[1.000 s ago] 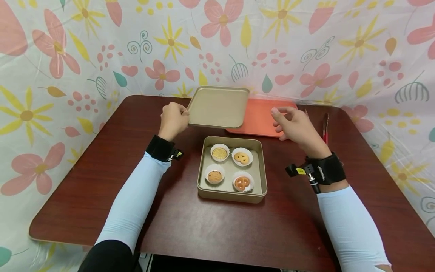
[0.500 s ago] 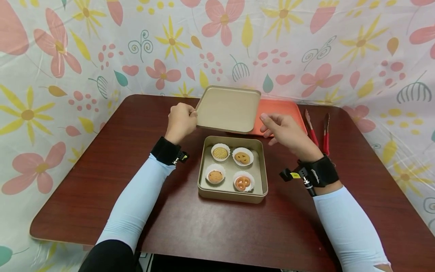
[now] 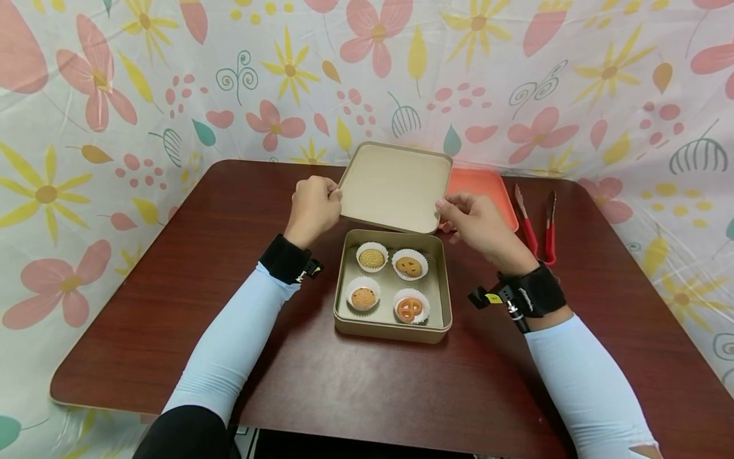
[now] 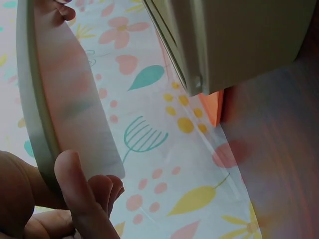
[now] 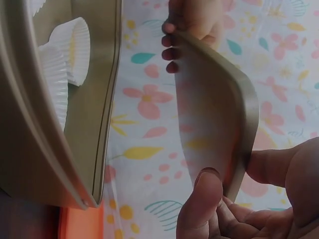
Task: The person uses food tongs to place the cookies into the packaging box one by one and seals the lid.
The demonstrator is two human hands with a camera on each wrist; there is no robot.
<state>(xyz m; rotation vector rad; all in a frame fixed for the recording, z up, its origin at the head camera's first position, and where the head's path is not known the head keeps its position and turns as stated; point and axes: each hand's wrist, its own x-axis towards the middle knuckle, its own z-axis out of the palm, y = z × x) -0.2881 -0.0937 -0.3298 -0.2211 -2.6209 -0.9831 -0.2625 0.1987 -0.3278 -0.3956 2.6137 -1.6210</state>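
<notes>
A gold tin lid (image 3: pixel 395 185) is held tilted in the air behind an open square tin (image 3: pixel 390 330). My left hand (image 3: pixel 313 209) grips the lid's left edge. At its lower right corner, my right hand (image 3: pixel 484 229) pinches the rim; the right wrist view shows thumb and fingers on both sides of the lid (image 5: pixel 214 109). Inside the tin sit several cookies in white paper cups, among them a pretzel-shaped cookie (image 3: pixel 409 310) at the front right and a round cookie (image 3: pixel 364 298) at the front left. The left wrist view shows the lid (image 4: pixel 37 99) between thumb and fingers.
Behind the lid lies an orange tray (image 3: pixel 482 185), partly covered from view. Two red-handled tools, one looking like tongs (image 3: pixel 526 220) and another (image 3: pixel 551 229), lie to its right. A flowered cloth (image 3: pixel 367 76) hangs behind the brown table (image 3: pixel 229 255).
The lid has moved right and slightly nearer, carried by my left hand. My right hand has come in leftward and taken hold of the lid's corner. The tin stays put.
</notes>
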